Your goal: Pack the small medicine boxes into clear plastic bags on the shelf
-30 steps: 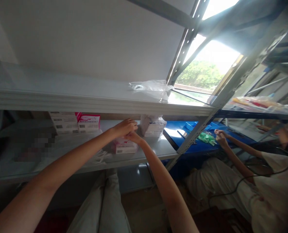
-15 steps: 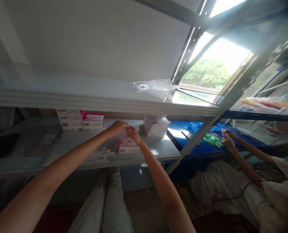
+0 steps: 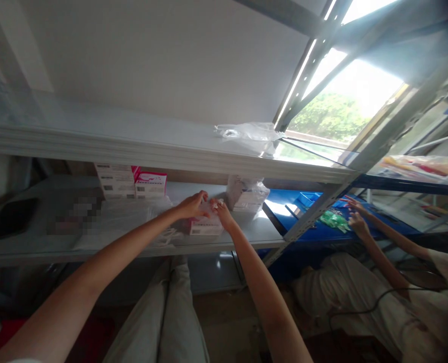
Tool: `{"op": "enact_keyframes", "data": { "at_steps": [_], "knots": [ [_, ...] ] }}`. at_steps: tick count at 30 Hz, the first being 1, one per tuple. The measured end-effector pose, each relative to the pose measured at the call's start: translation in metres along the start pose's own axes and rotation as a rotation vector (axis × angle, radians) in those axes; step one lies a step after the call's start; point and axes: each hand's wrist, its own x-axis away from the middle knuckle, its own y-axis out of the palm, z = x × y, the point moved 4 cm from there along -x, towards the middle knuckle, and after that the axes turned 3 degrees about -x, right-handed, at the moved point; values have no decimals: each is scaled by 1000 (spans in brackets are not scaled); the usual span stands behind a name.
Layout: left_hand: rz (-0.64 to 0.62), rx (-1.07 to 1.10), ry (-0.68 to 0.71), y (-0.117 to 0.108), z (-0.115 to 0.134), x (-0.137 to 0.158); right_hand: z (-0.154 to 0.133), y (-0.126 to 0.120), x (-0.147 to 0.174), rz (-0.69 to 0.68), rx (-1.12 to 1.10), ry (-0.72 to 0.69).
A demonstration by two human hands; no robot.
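Observation:
On the lower shelf in front of me stands a white and pink box (image 3: 204,229) inside a clear plastic bag (image 3: 207,207). My right hand (image 3: 222,212) has its fingers closed on the gathered top of that bag, and a white tuft of plastic shows at the fingertips. My left hand (image 3: 193,206) is at the bag's left side, thumb and fingers apart, with nothing plainly held. A pile of flat clear bags (image 3: 129,217) lies under my left forearm. To the right stands another bagged box (image 3: 247,194).
Stacked white and pink boxes (image 3: 117,181) stand at the back left, near a dark flat object (image 3: 10,219). An upper shelf (image 3: 133,136) overhangs, bearing a crumpled bag (image 3: 248,132). Beyond a metal post (image 3: 314,212), a co-worker's hands (image 3: 358,217) are near green items (image 3: 333,220).
My hands, together over the bag top before, have parted: the left is now lower with its fingers spread. The view has shifted slightly. The co-worker's hands have moved apart.

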Motion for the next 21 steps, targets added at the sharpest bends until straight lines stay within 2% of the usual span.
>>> {"op": "enact_keyframes", "data": {
  "at_steps": [3, 6, 12, 15, 18, 21],
  "knots": [
    [-23, 222, -75, 17, -18, -4, -6, -1, 1, 5, -38, 14],
    [9, 307, -133, 22, -27, -8, -15, -3, 0, -23, -38, 18],
    [-138, 627, -291, 31, -22, -8, -27, -8, 3, -28, -29, 26],
    [-121, 776, -363, 31, -20, -2, -26, -8, 4, -67, -36, 22],
    [-85, 849, -400, 29, -21, 2, -22, -10, 4, -116, -14, 41],
    [-190, 830, -376, 30, -25, 3, -20, -15, 4, -168, 7, 34]
  ]
}}
